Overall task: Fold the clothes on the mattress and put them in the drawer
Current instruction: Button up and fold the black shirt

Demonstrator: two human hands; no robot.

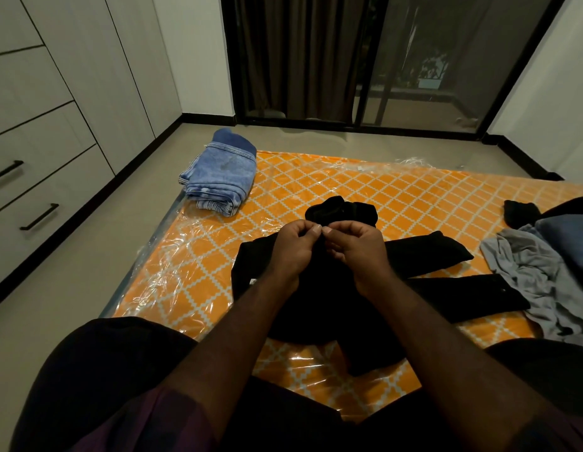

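Okay, both hands met at the middle. Your left hand (288, 252) and right hand (357, 252) had fingers curled, thumbs pressed to forefingers, each pinching a small bit of the black garment (319, 308), thumb tips nearly touching. Couldn't tell exactly which part of the cloth sat in the pinch, too dark.

That garment lay spread on the orange patterned mattress (332, 177), right in front of you, near centre. Two long black parts ran off to the right, and a bunched black part showed just beyond your knuckles.

The mattress had clear plastic wrap on it, crinkled along the left edge and the far edge.

Folded jeans (220, 177) sat in a stack on the far left corner of the mattress, well apart from your hands. A crumpled grey garment (528, 272) lay at the right, touching the end of one long black part, with more dark clothes (564, 233) just behind it at the right edge.

Drawers (55, 177) with black bar handles lined the left wall, shut. A dark curtain (303, 53) and a glass door (430, 60) stood at the far end.
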